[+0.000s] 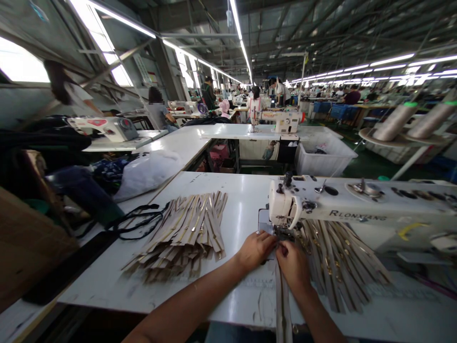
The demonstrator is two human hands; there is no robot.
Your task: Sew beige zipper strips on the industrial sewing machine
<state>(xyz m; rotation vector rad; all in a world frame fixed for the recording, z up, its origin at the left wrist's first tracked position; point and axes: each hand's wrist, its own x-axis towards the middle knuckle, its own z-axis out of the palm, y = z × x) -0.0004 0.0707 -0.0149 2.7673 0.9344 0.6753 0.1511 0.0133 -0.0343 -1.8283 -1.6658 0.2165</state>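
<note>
Head view shows your left hand and right hand close together at the needle end of the sewing machine, fingertips almost touching. Both press down on a tan zipper; neither hand is closed round it, the fingers pin it flat to the white table. The zipper's far end sits under the presser foot, between your two hands. Its long axis runs near to far: the near end hangs over the table's near edge toward you, the far end points into the machine.

To do this well, I'd judge you should keep the zipper straight along that near-far line, hold both sides with even pressure, and keep your fingertips just beside the foot, never under the needle. Whether the needle is down cannot be told.

Left of your left hand lies a fanned pile of zippers, and beyond it a loop of black cord. Right of your right hand, under the machine's arm, spreads a second pile of zippers. Far off, a white bin stands on the floor, and other people work at other machines.
</note>
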